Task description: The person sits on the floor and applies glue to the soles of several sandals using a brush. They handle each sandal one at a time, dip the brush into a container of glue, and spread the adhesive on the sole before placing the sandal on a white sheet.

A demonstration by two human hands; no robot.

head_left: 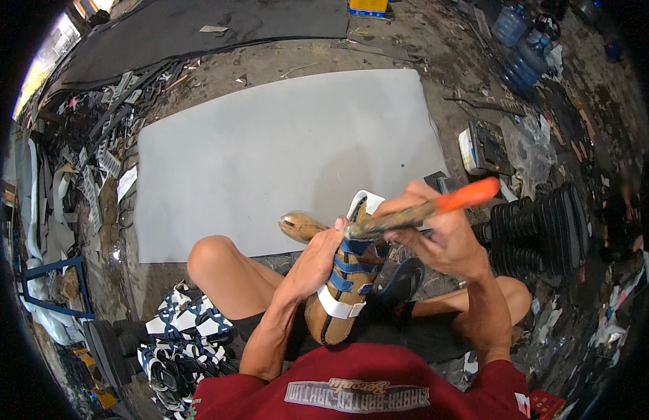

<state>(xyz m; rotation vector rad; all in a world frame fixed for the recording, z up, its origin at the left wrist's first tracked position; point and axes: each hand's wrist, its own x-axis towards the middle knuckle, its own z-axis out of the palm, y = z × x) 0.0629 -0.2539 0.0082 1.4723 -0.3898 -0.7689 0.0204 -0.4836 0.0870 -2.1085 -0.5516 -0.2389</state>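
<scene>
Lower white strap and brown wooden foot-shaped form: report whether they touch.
Touching: the head view shows the white strap lying against the wooden form, across its rounded lower end.

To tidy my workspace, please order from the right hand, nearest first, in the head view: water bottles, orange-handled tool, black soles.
1. Orange-handled tool, at the right hand
2. Black soles, on the right
3. Water bottles, far upper right

Surroundings of the work area. A pale grey sheet (268,154) lies flat on the littered floor (401,54); beyond it extends a dark mat (282,24), with a yellow-and-blue box (368,7) just beside its right end. Upper right: large blue-tinted bottles (524,68); nearer, a clear plastic bag (534,150). Left: perforated offcuts (109,162) and, below, a blue frame (51,266).
</scene>
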